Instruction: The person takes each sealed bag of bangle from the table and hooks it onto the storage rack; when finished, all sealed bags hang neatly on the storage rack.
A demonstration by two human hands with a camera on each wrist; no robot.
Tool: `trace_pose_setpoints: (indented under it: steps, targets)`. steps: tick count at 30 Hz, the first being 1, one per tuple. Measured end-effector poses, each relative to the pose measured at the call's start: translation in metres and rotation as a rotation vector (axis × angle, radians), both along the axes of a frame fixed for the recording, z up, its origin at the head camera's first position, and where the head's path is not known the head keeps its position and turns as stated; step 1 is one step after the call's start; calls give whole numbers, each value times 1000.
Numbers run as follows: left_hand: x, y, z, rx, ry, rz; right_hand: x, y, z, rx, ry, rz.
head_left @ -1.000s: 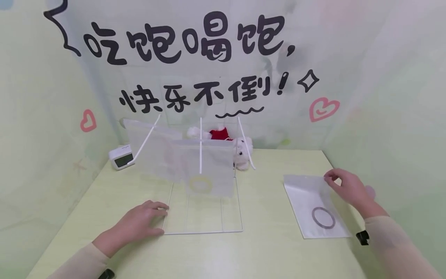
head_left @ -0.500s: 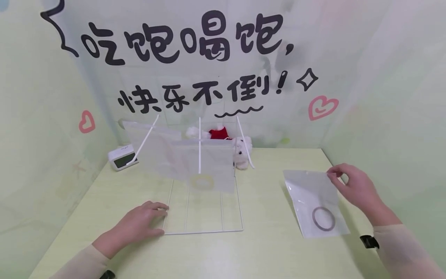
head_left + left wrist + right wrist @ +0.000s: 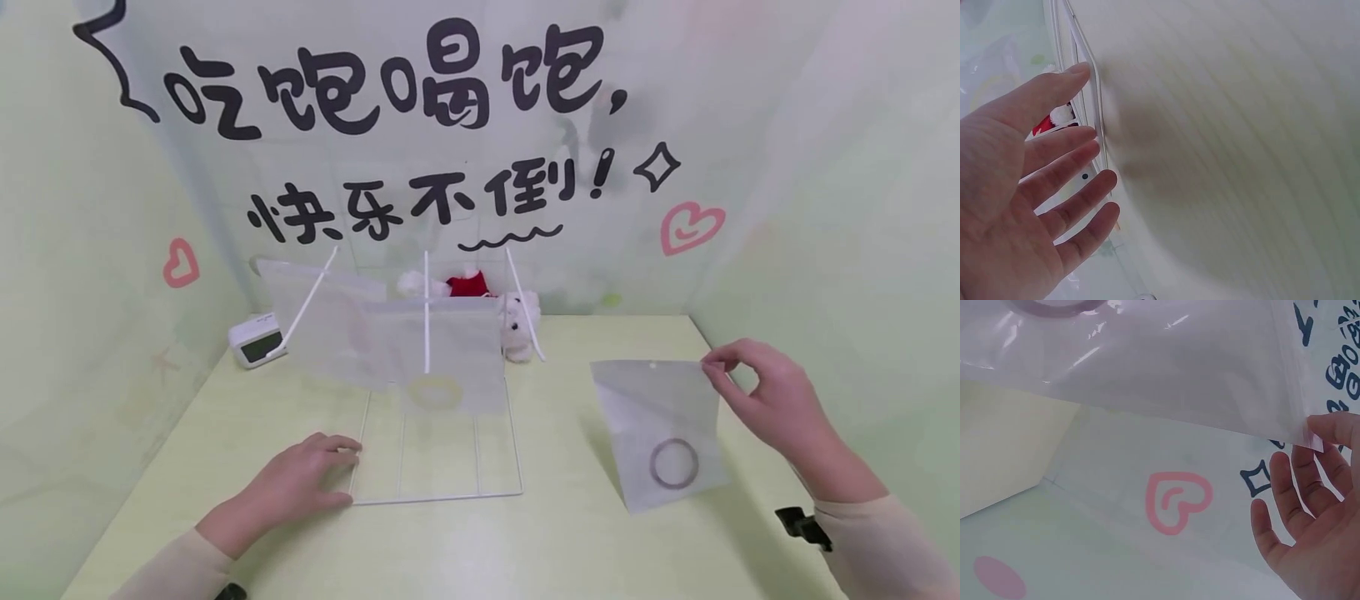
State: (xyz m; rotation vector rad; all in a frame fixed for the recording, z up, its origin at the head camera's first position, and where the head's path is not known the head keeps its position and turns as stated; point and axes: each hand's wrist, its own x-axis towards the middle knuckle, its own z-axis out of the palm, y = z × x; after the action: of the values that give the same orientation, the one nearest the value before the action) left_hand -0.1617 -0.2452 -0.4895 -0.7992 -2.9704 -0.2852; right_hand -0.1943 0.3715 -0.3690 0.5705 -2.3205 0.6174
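My right hand (image 3: 772,392) pinches the top right corner of a translucent plastic bag (image 3: 652,404) between thumb and forefinger. A purplish-brown ring (image 3: 673,441) shows inside the bag, near its bottom. A small hanging hole shows at the bag's top edge. At the left, my left hand (image 3: 292,479) touches the side of the base of a white wire display rack (image 3: 438,500), its fingertips at the wire. In the left wrist view those fingers (image 3: 1075,197) are spread and fairly straight. Two similar bags hang on the rack; the middle bag (image 3: 472,346) contains a yellow ring (image 3: 435,406).
Three white prongs rise from the rack, the right prong (image 3: 522,300) with no bag on it. Behind the rack lies a white plush toy (image 3: 519,329) in red clothing. A white digital timer (image 3: 255,340) stands at the table's back left. Printed fabric walls surround the table (image 3: 450,550).
My right hand has lifted the bag from lying on the table to a more upright hang, shifting it slightly left. The hanging bags have swayed a little. My left hand has stayed on the rack.
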Motion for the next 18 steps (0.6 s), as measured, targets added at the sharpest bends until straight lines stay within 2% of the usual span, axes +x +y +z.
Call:
trace_pose_setpoints:
  steps: [10, 14, 18]
  targets:
    - [2, 1, 3, 9, 8, 5, 20, -26, 23, -74, -29, 88]
    - [3, 2, 4, 6, 3, 4, 27, -39, 31, -74, -40, 130]
    - [3, 1, 2, -6, 6, 7, 32, -54, 34, -71, -15, 198]
